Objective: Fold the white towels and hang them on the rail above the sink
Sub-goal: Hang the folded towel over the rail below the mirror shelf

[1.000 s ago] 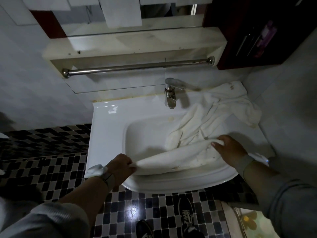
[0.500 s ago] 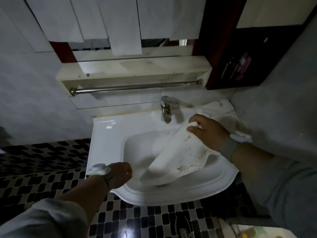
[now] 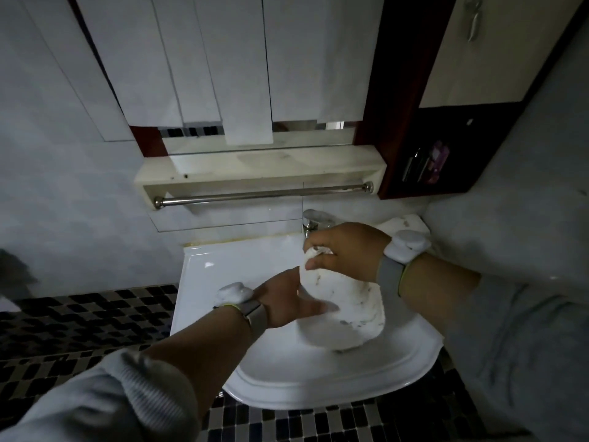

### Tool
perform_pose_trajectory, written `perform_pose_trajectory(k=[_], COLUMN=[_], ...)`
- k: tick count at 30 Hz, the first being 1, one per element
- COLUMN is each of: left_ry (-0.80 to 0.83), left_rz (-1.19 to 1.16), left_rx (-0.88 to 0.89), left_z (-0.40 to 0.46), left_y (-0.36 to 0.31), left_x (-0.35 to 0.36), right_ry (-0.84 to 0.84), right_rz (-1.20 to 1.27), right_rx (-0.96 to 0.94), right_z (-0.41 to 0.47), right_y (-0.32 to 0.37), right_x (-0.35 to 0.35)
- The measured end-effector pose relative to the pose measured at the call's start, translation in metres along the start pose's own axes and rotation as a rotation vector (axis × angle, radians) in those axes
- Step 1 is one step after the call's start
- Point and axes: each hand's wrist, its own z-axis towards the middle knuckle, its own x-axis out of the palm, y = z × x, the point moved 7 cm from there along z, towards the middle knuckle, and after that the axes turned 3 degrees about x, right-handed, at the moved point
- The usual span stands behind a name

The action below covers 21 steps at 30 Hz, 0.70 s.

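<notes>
The white towel [image 3: 345, 309] hangs lengthwise over the sink [image 3: 318, 384], top pinched in the right hand [image 3: 345, 252], left hand [image 3: 288, 301] spread flat against it.

I am looking down into a dim home bathroom. A white ceramic sink [image 3: 318, 378] fills the lower centre, a chrome tap [image 3: 310, 220] and towel rail [image 3: 261, 195] above it, a mirror [image 3: 255, 140] higher still, checkered mosaic floor tiles [image 3: 63, 314] at lower left.

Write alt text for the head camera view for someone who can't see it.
Over a white ceramic sink, the right hand pinches the top of a stained white towel while the open left hand reaches toward it. The bare steel rail runs above, under a pale shelf.
</notes>
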Motion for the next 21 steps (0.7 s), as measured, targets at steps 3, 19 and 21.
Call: perform_pose_trajectory(k=[3,19,21], left_ry=[-0.029,-0.305,-0.341], left_rz=[-0.051,-0.587,-0.684], left_rx=[-0.023,-0.222,-0.231], left_z=[0.0,-0.007,-0.005], left_y=[-0.005,-0.017,-0.021], left_x=[-0.008,-0.039,-0.043], right_ry=[-0.036,0.084,0.189], right_rz=[0.002,0.986,1.2], right_rx=[0.004,0.723,0.824], right_z=[0.001,-0.013,-0.02], right_y=[0.003,-0.102,-0.106], right_x=[-0.015,0.024,0.045])
